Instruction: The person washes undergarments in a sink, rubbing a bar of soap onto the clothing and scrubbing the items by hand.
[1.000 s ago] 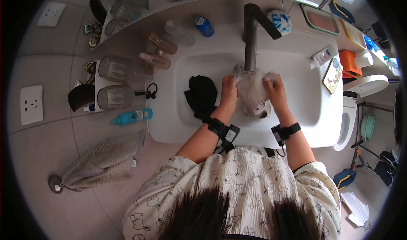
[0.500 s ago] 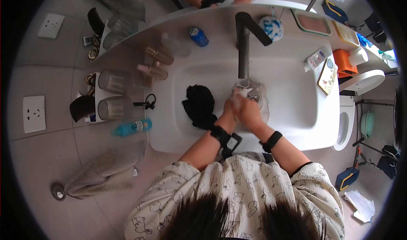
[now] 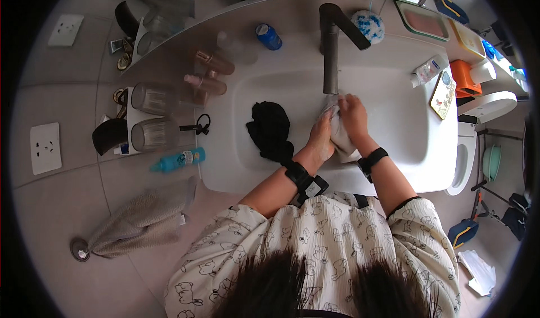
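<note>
Under the dark tap (image 3: 331,65), a wet pale cloth (image 3: 340,128) hangs between my two hands over the white sink (image 3: 394,110). My left hand (image 3: 322,139) is closed along the cloth's left side. My right hand (image 3: 354,118) grips its upper part from the right, fingers close below the spout. The cloth's lower end droops toward the basin floor beside my right wrist; its exact kind is not clear. Left of my hands lies a crumpled black cloth (image 3: 270,129) in the basin, touched by neither hand's fingers.
A blue bottle (image 3: 268,37) and pinkish bottles (image 3: 208,84) stand along the sink's left and back rim. A tube (image 3: 428,70) and a patterned tray (image 3: 443,96) are at the right. A towel (image 3: 140,222) hangs at the left, below a turquoise bottle (image 3: 179,159).
My hands have moved from being pressed together over the bunched cloth to holding it lengthwise, with the right hand higher near the spout. The black cloth stays in the basin.
</note>
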Available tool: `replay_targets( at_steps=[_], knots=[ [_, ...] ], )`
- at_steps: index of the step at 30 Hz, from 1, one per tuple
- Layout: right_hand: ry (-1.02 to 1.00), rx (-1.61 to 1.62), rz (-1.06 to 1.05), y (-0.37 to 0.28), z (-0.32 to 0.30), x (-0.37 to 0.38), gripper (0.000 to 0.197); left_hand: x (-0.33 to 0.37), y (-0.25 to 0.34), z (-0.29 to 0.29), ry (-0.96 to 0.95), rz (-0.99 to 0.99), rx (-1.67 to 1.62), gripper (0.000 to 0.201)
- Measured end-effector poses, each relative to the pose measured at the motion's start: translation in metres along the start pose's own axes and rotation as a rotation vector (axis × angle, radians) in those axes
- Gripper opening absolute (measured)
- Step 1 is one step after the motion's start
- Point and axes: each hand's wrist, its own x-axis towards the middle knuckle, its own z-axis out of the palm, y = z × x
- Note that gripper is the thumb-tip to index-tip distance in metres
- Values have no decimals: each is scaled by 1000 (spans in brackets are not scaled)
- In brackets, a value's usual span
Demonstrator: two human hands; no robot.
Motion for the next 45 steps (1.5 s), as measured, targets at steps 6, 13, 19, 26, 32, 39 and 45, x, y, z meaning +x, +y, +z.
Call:
replay_targets(
  at_steps=[6, 13, 19, 26, 32, 39, 45],
  knots=[
    [-188, 21, -458, -79, 6, -51, 30, 37, 1, -71, -744, 70, -482, 30],
    [-302, -34, -215, -47, 28, -44, 24, 58, -18, -105, -432, 297, 171, 33],
    [-87, 57, 22, -19, -6, 7, 25, 18, -6, -14, -70, -50, -69, 36],
    [-188, 124, -354, -46, 6, -29, 19, 39, -3, -67, -860, -56, -445, 44],
    [-461, 368, -238, -30, -55, 10, 36, -13, 65, -1, -254, -125, 229, 40],
    [-319, 433, -207, -45, -72, -18, 57, -37, 66, 10, -290, 69, 437, 45],
    [-164, 613, -14, -58, -79, -15, 23, -54, 29, -6, -321, -741, -119, 75]
  ],
)
